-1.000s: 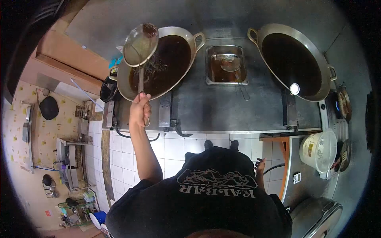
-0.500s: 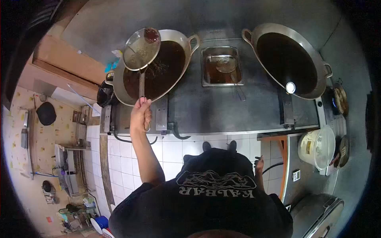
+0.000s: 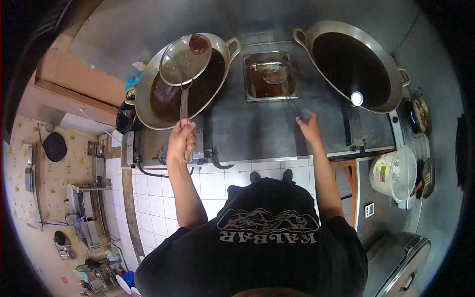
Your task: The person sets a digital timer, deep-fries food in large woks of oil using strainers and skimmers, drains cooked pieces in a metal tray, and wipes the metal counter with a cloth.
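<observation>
My left hand (image 3: pixel 183 141) is closed around the handle of a round mesh strainer (image 3: pixel 180 64), held over the left wok (image 3: pixel 141 106) of dark liquid. A dark reddish patch shows at the mesh's far edge. My right hand (image 3: pixel 308 127) reaches over the counter with its thumb and finger apart. Its fingertips are at the handle end of a small skimmer (image 3: pixel 275 74); whether they touch it I cannot tell. The skimmer's round head lies in a rectangular metal tray (image 3: pixel 271 98) with brown liquid in it.
A second wok (image 3: pixel 304 43) of dark liquid stands at right, with a bright round reflection or object at its near rim. A white plastic tub (image 3: pixel 393 173) and a pan (image 3: pixel 420 114) by a blue flame are further right. Hoses (image 3: pixel 217 162) hang along the counter's front edge.
My right hand has come up from beside my body to the skimmer's handle. The strainer has shifted slightly right over the left wok, and the whole view has moved a little.
</observation>
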Action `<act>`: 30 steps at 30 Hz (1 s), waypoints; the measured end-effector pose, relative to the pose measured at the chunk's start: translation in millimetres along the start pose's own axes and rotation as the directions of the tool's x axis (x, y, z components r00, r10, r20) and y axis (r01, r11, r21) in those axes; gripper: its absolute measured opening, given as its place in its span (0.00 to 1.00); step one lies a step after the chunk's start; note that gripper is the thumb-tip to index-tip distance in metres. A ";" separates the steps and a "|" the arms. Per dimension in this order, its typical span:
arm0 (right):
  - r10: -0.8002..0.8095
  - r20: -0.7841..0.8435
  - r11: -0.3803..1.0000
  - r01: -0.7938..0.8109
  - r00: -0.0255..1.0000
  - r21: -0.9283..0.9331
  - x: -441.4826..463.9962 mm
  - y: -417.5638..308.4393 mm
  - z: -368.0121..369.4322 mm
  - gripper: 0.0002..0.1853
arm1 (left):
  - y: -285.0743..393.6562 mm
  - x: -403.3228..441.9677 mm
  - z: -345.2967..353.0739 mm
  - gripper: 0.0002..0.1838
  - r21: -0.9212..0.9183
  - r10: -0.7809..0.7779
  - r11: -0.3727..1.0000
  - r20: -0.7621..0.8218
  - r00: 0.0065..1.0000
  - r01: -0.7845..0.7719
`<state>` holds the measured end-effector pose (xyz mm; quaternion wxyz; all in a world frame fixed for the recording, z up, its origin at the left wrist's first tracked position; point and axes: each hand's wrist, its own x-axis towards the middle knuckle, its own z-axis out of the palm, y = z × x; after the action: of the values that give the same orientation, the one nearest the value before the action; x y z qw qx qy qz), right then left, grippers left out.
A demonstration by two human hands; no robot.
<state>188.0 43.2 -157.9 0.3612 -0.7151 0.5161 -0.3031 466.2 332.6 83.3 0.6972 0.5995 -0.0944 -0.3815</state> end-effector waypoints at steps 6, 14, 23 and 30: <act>0.270 0.552 0.777 -0.517 0.789 0.360 16.0 -40.6 -6.6 0.14 | 11.7 -4.5 49.8 0.02 0.347 0.064 0.927 0.219 0.974 -0.139; 0.256 0.410 0.835 -0.414 0.875 0.362 4.4 -49.7 4.1 0.08 | -77.2 44.3 129.4 0.22 0.789 0.448 0.279 0.398 0.801 -0.548; 0.200 0.328 0.881 -0.316 0.923 0.351 6.4 -41.1 17.2 0.08 | -150.1 122.2 114.2 0.29 0.896 0.150 -0.173 0.434 0.888 -0.409; 0.148 0.212 0.950 -0.199 0.966 0.243 13.1 -9.7 40.6 0.12 | -168.6 153.9 111.6 0.24 0.872 0.147 -0.219 0.473 0.869 -0.437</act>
<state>229.5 40.9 -171.5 0.5257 -0.6385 0.4955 -0.2654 436.2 149.7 -90.5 0.0655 0.8292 -0.5520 -0.0586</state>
